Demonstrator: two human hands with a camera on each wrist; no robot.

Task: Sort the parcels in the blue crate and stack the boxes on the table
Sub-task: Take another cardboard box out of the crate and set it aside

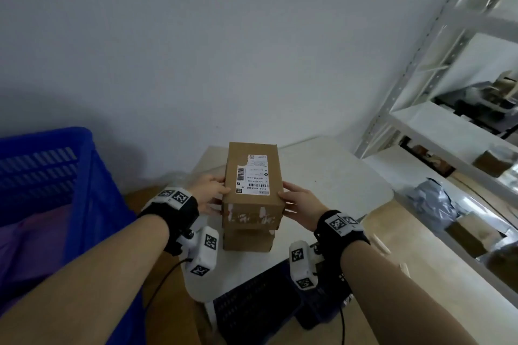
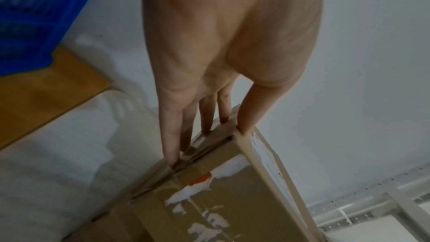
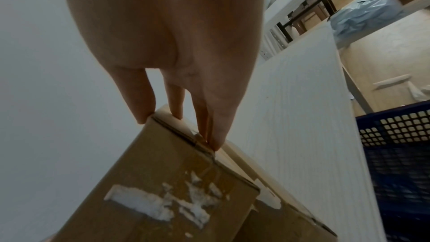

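A brown cardboard box (image 1: 252, 176) with a white shipping label on top sits on a second, lower cardboard box (image 1: 246, 241) on the white table (image 1: 322, 171). My left hand (image 1: 213, 193) presses its left side and my right hand (image 1: 294, 204) presses its right side. In the left wrist view the fingers (image 2: 170, 144) lie straight against the box (image 2: 221, 200), thumb at the top edge. The right wrist view shows the same: straight fingers (image 3: 218, 135) on the box (image 3: 163, 181), with the lower box (image 3: 279, 218) beneath. The blue crate (image 1: 56, 176) stands at the left, holding a purple parcel (image 1: 25, 246).
A dark blue mesh basket (image 1: 258, 302) sits at the table's near edge below my right wrist. A metal shelf rack (image 1: 448, 92) with boxes stands at the right, a grey plastic bag (image 1: 431, 202) on the floor beside it. A white wall is close behind the table.
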